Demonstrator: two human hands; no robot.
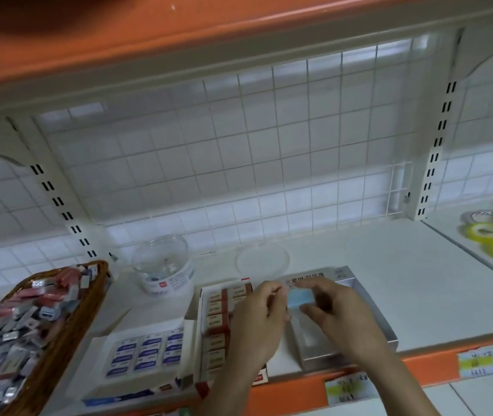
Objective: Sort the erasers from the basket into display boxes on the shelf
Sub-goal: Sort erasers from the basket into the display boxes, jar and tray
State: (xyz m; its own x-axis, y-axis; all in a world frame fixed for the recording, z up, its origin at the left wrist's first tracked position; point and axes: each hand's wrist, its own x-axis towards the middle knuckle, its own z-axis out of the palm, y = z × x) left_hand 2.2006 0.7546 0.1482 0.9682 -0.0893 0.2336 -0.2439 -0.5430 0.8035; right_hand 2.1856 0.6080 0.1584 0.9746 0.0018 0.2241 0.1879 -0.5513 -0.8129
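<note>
Both hands meet above the silver card display box (314, 340): left hand (257, 321) and right hand (339, 313), fingers curled, pinch a small pale-blue rectangular eraser (299, 298). Left of that box: red-packed box (218, 325), blue-labelled box (149, 349), heaped wicker basket (59, 355). Behind: clear round tub (164, 265).

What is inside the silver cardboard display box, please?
In the silver cardboard display box, only bare floor shows on the right; the left hand and right hand, holding a light blue eraser, cover its middle.
</note>
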